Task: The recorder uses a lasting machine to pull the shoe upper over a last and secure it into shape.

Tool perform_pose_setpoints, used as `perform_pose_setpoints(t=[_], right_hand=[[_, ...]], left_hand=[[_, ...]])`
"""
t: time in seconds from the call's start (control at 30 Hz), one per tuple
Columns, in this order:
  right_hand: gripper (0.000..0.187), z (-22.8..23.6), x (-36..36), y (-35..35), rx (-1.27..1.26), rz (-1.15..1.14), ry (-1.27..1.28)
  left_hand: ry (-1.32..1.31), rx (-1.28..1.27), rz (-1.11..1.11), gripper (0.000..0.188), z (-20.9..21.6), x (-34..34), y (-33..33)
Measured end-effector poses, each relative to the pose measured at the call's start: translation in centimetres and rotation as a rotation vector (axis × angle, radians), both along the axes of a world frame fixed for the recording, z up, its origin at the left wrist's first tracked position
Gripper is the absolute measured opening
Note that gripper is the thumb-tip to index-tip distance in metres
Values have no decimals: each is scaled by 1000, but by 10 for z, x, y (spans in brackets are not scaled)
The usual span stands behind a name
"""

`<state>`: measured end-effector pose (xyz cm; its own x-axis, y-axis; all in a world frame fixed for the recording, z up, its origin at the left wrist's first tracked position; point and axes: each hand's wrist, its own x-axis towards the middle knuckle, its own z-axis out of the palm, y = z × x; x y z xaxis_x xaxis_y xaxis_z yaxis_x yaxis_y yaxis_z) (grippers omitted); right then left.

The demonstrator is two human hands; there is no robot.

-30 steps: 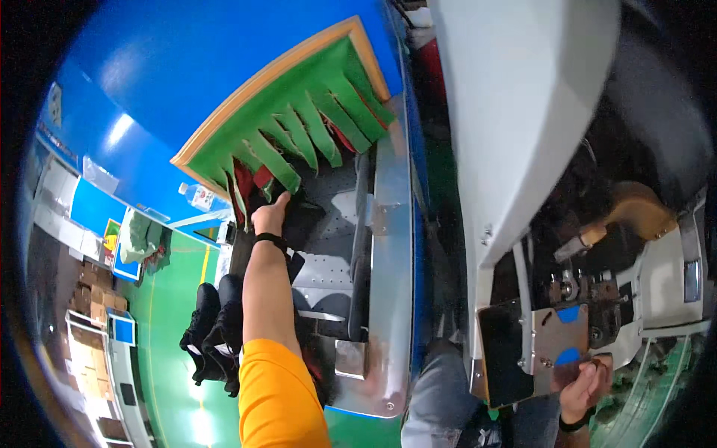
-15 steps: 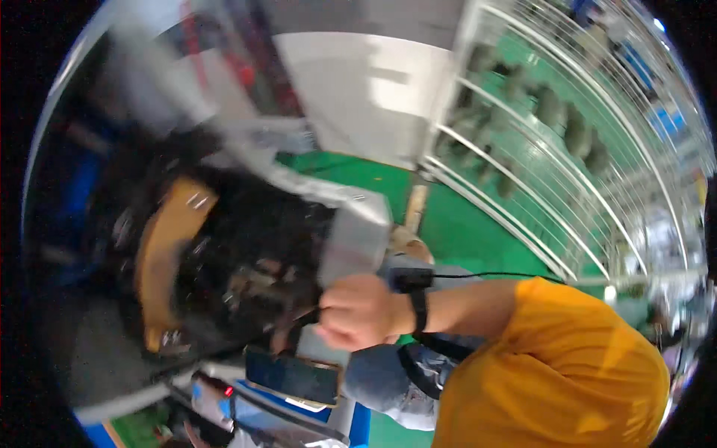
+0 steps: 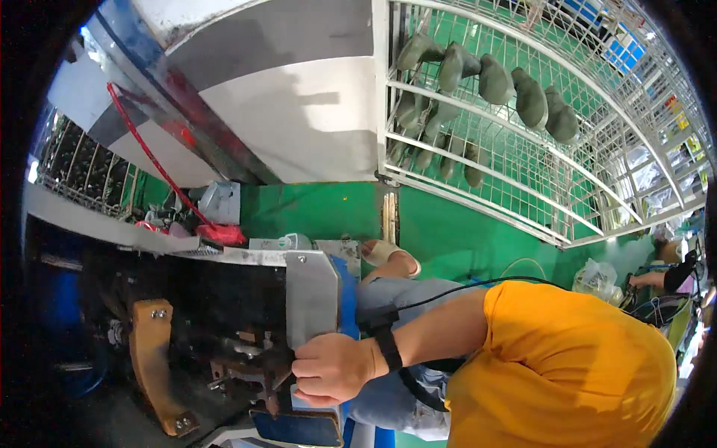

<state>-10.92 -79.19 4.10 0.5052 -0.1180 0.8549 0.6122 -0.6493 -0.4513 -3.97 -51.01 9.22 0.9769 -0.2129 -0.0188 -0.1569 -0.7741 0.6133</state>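
Observation:
My right hand [image 3: 328, 369] is closed in a fist at the near edge of a dark machine [image 3: 231, 299]. Whatever lies inside its fingers is hidden. A black strap with a small box [image 3: 385, 343] goes round that wrist, with a cable running from it. Just left of the fist are rusty brown metal parts [image 3: 270, 396], and below it lies a flat dark panel with a tan rim [image 3: 297, 428]. A grey metal plate [image 3: 310, 287] stands directly above the fist. Farther left, a curved tan bar [image 3: 153, 366] is bolted at both ends. My left hand is out of sight.
A white wire rack [image 3: 485, 123] holding several grey-green rounded pieces [image 3: 530, 97] stands at the upper right. Behind the machine are a red hose [image 3: 149, 153] and a grey-and-white wall [image 3: 299, 112]. At the far right is another person's arm [image 3: 650, 280].
The view has swung and become sharper, so the machine and rack sit differently in it. My right hand stays closed at the machine's edge.

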Motion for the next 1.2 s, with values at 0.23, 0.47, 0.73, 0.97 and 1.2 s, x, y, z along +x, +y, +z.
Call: perform_pose_setpoints(t=[0.23, 0.47, 0.73, 0.97, 1.2], right_hand=[[31, 0, -5, -4, -21, -30, 10], [24, -2, -8, -7, 141, 59, 75], [33, 29, -87, -15, 903, 791, 360], [87, 38, -140, 52, 367, 1533, 313], [83, 19, -193, 26, 192, 1186, 574]], left_hand=[[-23, -1, 9, 71, 16, -31, -24], [-40, 12, 17, 74, 41, -84, -37], [-50, 3, 49, 77, 65, -159, -34], [-27, 9, 24, 81, 80, -205, -59], [2, 39, 5, 85, 102, -238, -78]])
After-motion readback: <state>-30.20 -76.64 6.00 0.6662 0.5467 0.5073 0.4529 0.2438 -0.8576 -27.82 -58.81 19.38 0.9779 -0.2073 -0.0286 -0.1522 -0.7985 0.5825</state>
